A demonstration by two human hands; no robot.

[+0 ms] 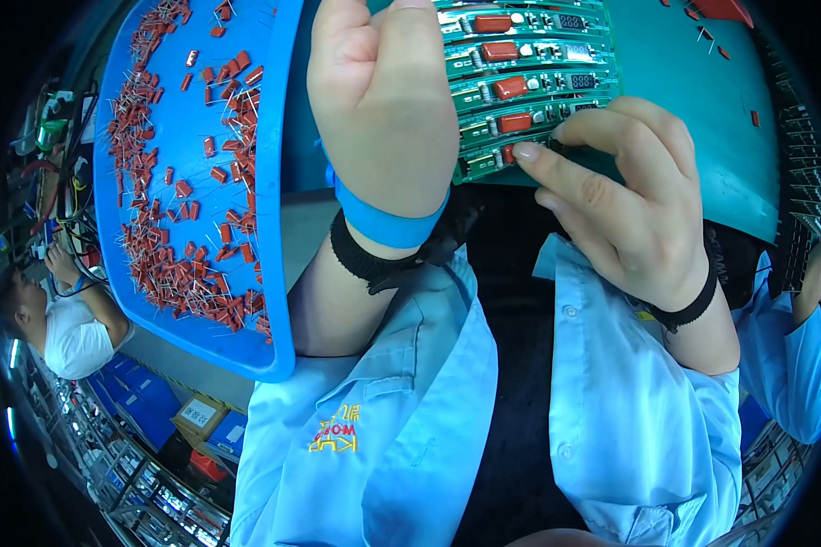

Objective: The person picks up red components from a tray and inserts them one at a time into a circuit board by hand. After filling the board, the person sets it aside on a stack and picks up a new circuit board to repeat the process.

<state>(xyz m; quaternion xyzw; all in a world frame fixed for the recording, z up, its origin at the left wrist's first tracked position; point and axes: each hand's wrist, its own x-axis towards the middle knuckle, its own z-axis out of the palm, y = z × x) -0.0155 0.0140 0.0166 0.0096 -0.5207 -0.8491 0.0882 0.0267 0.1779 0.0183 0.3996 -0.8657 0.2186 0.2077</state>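
Observation:
Several narrow green circuit boards (556, 84) lie side by side at the top middle, each with a red capacitor and a small display. On the nearest board, my right hand (634, 187) is closed with bent fingers, one fingertip against the red capacitor (508, 155) and partly covering it. My left hand (383, 82) is at the top edge, between the boards and a blue tray (285, 182). Its fingers look curled, but their tips run out of the picture, so what they hold is hidden. A blue band (392, 221) circles the left wrist.
Many loose red capacitors (192, 283) with wire leads lie in the tray. More are scattered on the green work surface (702, 118) at right, near a dark rack (807, 164). A co-worker in white (77, 328) is at far left; a blue sleeve (789, 365) shows at right.

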